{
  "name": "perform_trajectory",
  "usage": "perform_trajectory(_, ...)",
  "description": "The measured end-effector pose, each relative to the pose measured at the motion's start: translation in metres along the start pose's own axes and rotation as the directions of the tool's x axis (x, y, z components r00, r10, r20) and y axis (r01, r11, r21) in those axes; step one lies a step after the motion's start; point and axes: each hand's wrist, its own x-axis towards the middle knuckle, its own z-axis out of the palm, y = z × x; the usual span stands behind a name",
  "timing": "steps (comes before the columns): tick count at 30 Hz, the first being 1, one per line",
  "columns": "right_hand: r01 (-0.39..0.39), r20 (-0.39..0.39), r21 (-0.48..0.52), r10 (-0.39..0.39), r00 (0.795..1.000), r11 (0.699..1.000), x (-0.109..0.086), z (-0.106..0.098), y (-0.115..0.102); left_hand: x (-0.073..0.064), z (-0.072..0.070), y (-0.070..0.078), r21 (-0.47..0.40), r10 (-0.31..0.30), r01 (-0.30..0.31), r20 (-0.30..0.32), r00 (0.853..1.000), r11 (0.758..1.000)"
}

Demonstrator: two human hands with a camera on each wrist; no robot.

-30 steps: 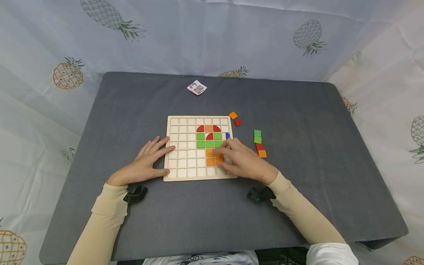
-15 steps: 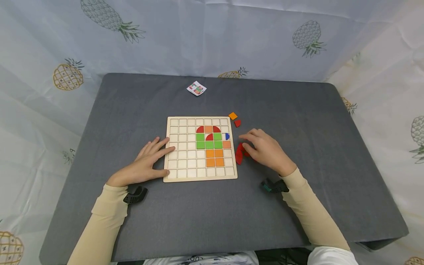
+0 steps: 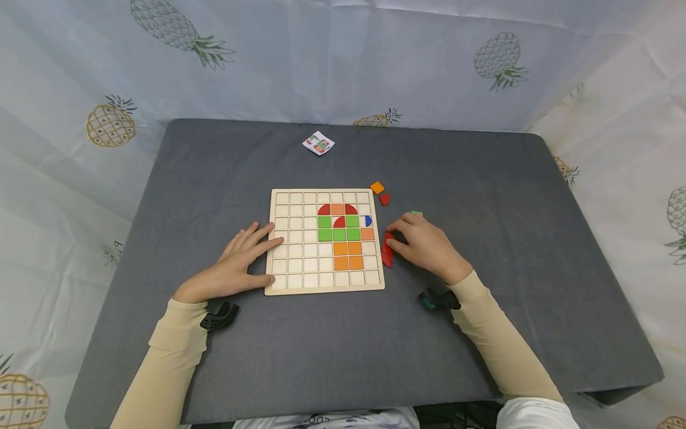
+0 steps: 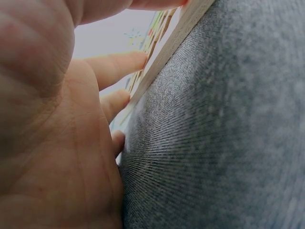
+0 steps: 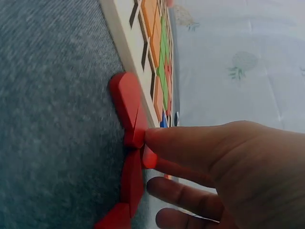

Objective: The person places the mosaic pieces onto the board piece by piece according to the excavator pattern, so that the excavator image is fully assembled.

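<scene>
My left hand [image 3: 230,268] lies spread, with fingertips and thumb resting on the left border of a wooden grid board [image 3: 321,291]. Coloured tiles fill part of the grid: red rounded ones [image 3: 324,210], green squares [image 3: 324,234], orange squares [image 3: 340,263] and a small blue half-round [image 3: 368,221]. Right of the board, my right hand [image 3: 429,247] pinches a red tile [image 5: 149,158] between thumb and forefinger. Close by on the cloth lie several more red tiles [image 5: 126,98], partly hidden under that hand in the head view.
Beyond the board lies a small printed pattern card [image 3: 318,143]. Beside its upper right corner are a loose orange tile [image 3: 377,187] and a red tile [image 3: 384,199]. A green tile [image 3: 417,213] peeks out behind my right hand. A grey cloth [image 3: 482,190] covers the table.
My right hand has left the board's lower right area and moved right to the loose red tiles, taking hold of one. A light orange square shows below the blue half-round. My left hand stays put.
</scene>
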Motion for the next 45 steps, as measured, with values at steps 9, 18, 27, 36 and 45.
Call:
perform_trajectory(9,-0.027,0.013,0.130,0.025,1.000,0.991,0.007,-0.003,-0.002,0.001,0.000,0.001,-0.005,0.001,-0.001,-0.003,1.000,1.000)
perform_trajectory(18,0.049,-0.036,0.335,-0.039,0.999,0.941,0.009,-0.003,-0.013,0.000,0.001,-0.001,0.001,0.000,0.000,-0.008,1.000,1.000)
perform_trajectory(27,0.060,0.024,0.340,-0.073,0.997,0.938,0.012,0.008,-0.025,0.000,0.000,-0.001,-0.002,-0.004,0.004,-0.002,1.000,1.000)
perform_trajectory(36,0.068,0.022,0.303,-0.079,0.997,0.951,0.013,0.012,-0.026,0.000,0.000,0.000,-0.005,-0.006,0.006,0.002,1.000,1.000)
perform_trajectory(45,0.072,-0.002,0.255,-0.073,0.997,0.964,0.014,0.014,-0.027,0.000,0.000,0.002,-0.012,-0.007,0.007,-0.005,1.000,1.000)
